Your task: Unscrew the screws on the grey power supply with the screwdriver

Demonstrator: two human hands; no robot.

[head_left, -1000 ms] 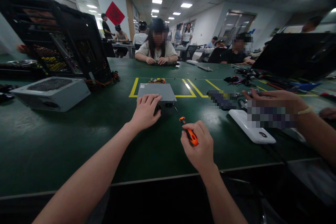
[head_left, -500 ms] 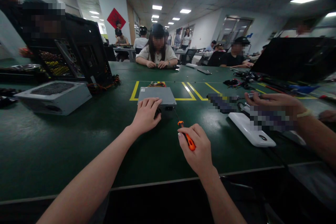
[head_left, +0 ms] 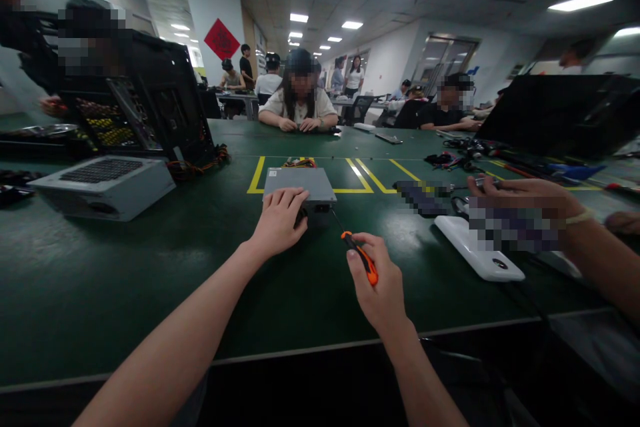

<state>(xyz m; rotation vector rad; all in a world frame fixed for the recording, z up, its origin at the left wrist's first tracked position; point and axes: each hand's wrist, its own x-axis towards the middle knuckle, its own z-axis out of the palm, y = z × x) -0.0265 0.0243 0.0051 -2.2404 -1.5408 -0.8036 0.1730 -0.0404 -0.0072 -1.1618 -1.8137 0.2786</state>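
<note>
The screwdriver handle (head_left: 370,270) has been nudged rightward, gripped by the right hand (head_left: 383,285); the grey box (head_left: 303,178) is touched by the open left hand (head_left: 278,220).

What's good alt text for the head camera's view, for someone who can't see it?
A person's left hand rests on a gray metal box on a green table, while the right hand holds an orange-black screwdriver, its tip near the box's right corner.

black case (head_left: 165,103), left | white device (head_left: 477,250), right | red wall diamond (head_left: 221,39)
</note>
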